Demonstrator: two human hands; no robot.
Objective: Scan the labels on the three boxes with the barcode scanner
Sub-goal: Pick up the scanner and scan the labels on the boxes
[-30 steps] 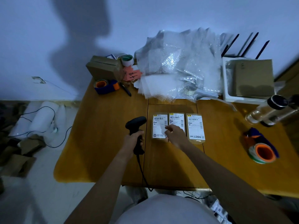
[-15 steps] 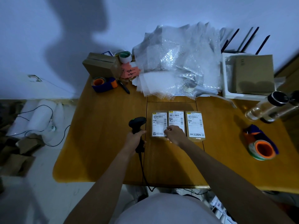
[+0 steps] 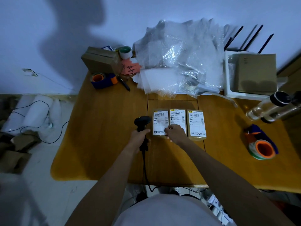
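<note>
Table unchanged; right hand nudged nearer left box.

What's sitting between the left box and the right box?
The middle box, in the head view, its near end under the right hand.

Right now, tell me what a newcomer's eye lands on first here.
Three labelled boxes sit side by side mid-table, with the left hand gripping a black barcode scanner beside them and the right hand on the near edge of the middle box. Behind them rises a heap of bubble wrap.
</note>
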